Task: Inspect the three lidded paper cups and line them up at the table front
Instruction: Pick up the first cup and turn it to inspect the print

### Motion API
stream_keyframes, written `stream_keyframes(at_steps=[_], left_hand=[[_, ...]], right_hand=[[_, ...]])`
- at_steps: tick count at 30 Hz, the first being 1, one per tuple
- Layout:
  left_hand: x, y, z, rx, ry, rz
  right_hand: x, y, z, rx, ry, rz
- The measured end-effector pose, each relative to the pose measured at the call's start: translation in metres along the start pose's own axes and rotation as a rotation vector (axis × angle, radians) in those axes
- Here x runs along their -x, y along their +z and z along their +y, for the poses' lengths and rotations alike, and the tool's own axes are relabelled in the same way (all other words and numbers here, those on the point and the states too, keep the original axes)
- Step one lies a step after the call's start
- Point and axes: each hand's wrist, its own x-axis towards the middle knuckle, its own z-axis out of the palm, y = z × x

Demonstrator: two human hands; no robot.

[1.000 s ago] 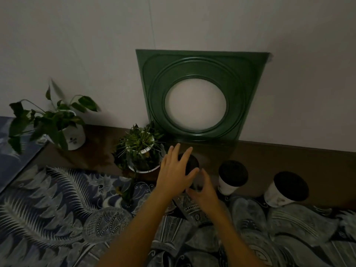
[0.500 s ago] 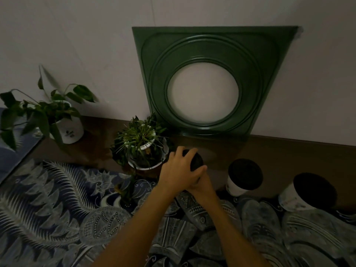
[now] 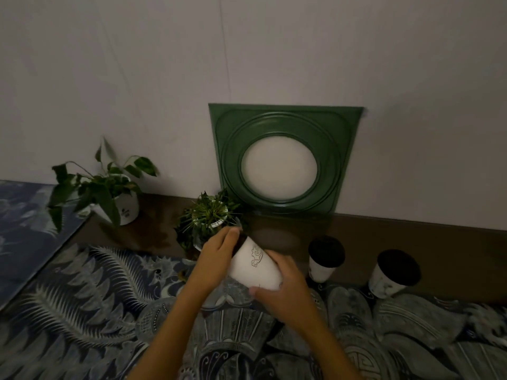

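Now I'm inspecting the first lidded paper cup (image 3: 253, 266), tilted above the patterned cloth (image 3: 82, 297), left hand (image 3: 216, 256) and right hand (image 3: 285, 292) both grasping it. Next: set it upright near me; two cups (image 3: 325, 259) wait right.

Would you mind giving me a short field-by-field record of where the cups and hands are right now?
held cup: white paper cup, tilted, dark lid pointing away toward the plant
left hand: left hand grips the lid end
right hand: right hand supports the base end
standing cups: middle cup and right cup, both lidded, upright on the table
behind: spiky potted plant, green square panel against the wall
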Motion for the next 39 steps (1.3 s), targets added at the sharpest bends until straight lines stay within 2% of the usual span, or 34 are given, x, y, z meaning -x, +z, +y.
stream_keyframes(at_steps=[6, 10, 15, 22, 32, 39], left_hand=[[0.070, -0.022, 0.056, 0.020, 0.174, -0.024], [0.113, -0.025, 0.093, 0.133, 0.228, -0.021], [0.150, -0.022, 0.124, 0.222, 0.270, -0.028], [0.182, -0.015, 0.151, 0.296, 0.291, -0.006], [0.216, -0.007, 0.160, 0.339, 0.260, -0.025], [0.219, -0.010, 0.166, 0.285, 0.320, -0.060]], right_hand=[[0.071, -0.031, -0.067, 0.229, -0.137, 0.004], [0.118, -0.042, -0.099, 0.379, -0.224, 0.087], [0.160, -0.054, -0.127, 0.445, -0.384, 0.286], [0.198, -0.072, -0.147, 0.442, -0.399, 0.307], [0.227, -0.084, -0.157, 0.137, -0.183, 0.125], [0.228, -0.094, -0.161, -0.236, -0.055, -0.028]])
